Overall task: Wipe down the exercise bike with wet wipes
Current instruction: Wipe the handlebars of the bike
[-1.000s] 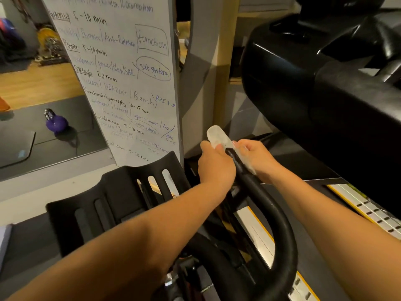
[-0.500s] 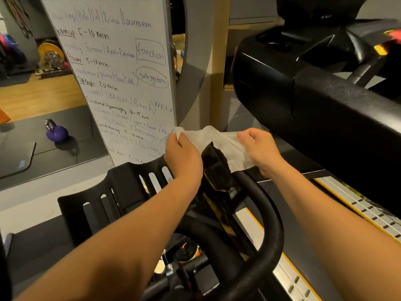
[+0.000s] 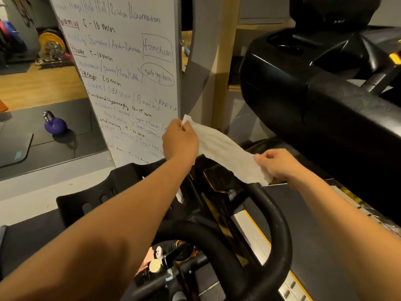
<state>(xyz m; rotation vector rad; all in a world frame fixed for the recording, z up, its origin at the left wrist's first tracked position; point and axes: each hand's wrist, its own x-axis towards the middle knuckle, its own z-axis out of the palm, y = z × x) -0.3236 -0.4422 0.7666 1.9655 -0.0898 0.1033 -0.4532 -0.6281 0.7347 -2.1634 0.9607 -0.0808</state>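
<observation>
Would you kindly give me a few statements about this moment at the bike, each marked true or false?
1. The left hand and the right hand both hold the wipe. True.
2. The wipe is wrapped round the handlebar. False: it is stretched out between the two hands, each pinching one end.
3. A purple kettlebell stands on a dark mat at the left. True.
4. The whiteboard is blank. False: it is covered in handwritten notes.
</observation>
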